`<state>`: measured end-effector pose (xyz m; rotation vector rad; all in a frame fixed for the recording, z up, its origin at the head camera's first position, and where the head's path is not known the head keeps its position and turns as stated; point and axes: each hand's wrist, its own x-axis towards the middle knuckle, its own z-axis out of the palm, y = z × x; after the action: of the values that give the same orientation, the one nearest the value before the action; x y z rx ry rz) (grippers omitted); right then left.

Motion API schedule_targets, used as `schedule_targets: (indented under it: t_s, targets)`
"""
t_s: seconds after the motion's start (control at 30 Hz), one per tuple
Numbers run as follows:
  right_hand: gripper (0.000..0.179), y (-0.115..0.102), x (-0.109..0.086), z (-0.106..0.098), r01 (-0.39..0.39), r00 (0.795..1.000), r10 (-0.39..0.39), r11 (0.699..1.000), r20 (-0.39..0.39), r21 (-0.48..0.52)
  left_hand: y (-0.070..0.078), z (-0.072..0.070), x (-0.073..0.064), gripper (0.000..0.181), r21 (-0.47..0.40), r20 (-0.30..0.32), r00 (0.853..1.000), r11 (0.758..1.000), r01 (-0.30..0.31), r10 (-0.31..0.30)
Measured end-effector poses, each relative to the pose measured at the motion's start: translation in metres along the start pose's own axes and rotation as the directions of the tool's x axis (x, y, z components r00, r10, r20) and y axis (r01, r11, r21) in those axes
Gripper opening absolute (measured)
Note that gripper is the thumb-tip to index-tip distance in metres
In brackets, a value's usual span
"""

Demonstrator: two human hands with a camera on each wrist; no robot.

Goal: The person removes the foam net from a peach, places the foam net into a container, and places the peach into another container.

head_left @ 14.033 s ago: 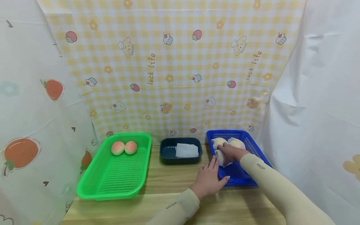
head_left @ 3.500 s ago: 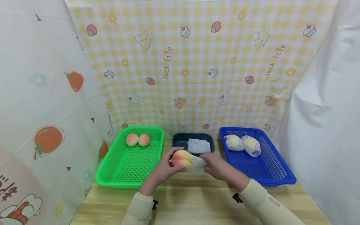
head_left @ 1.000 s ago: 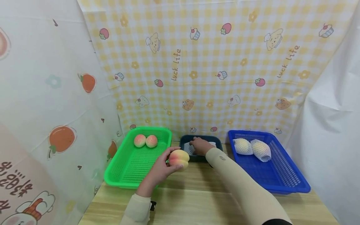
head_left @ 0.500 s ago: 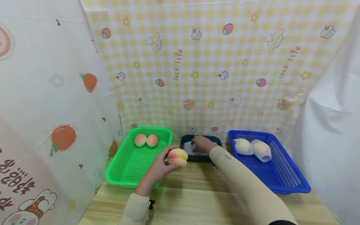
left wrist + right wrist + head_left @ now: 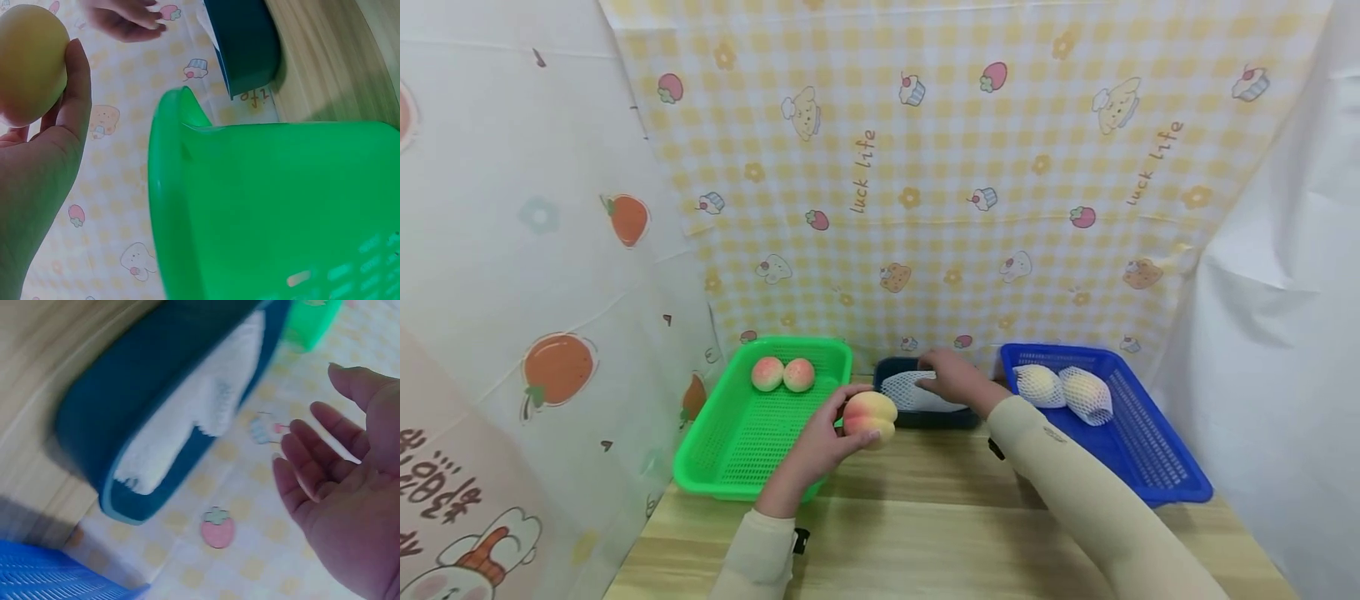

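In the head view my left hand (image 5: 822, 440) grips a yellow-pink peach (image 5: 871, 417), held up between the green basket and the dark box. The left wrist view shows the thumb and fingers curled round the peach (image 5: 31, 65). My right hand (image 5: 955, 379) hovers over the dark teal box (image 5: 891, 367), and its fingers, relaxed and slightly bent, hold nothing in the right wrist view. White foam net sleeves (image 5: 206, 403) lie in that box, below the fingers.
A green basket (image 5: 700, 450) on the left holds two peaches (image 5: 783, 375) at its far end. The blue basket (image 5: 1180, 471) on the right holds two peaches in foam nets (image 5: 1063, 392). A patterned cloth (image 5: 955, 275) hangs behind the wooden table (image 5: 925, 533).
The netted peach was taken from the blue basket and its net came off. My right hand put the net in the dark box, then lifted off it; my left hand keeps the peach.
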<state>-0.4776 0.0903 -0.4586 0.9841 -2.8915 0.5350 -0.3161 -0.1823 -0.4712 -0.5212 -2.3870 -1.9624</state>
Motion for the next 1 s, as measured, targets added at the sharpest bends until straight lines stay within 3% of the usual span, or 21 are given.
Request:
schedule_targets:
  t_s: [0.17,0.33,0.57,0.8,1.0]
  targets:
    - [0.029,-0.016,-0.03,-0.014,-0.054,0.998,0.059,0.987,-0.027,0.152,0.001,0.001,0.0,0.067,0.005,0.004,1.0,1.0,-0.002,0.002]
    - [0.024,-0.027,-0.072,-0.014,-0.083,0.993,0.103,0.959,-0.061,0.272,0.004,0.002,-0.001,0.067,-0.004,0.015,1.0,1.0,-0.008,0.008]
    - [0.015,-0.028,-0.111,-0.009,-0.065,0.993,0.094,0.938,-0.07,0.341,0.003,-0.003,0.001,0.067,0.005,0.025,1.0,1.0,-0.011,0.01]
    - [0.014,-0.025,-0.128,-0.007,-0.072,0.994,0.095,0.934,-0.049,0.35,0.012,-0.025,-0.001,0.065,0.162,0.015,0.999,0.986,-0.038,0.036]
    - [0.011,-0.024,-0.137,-0.002,-0.067,0.996,0.085,0.929,-0.034,0.363,0.017,-0.055,0.004,0.069,0.358,0.038,0.992,0.926,-0.122,0.116]
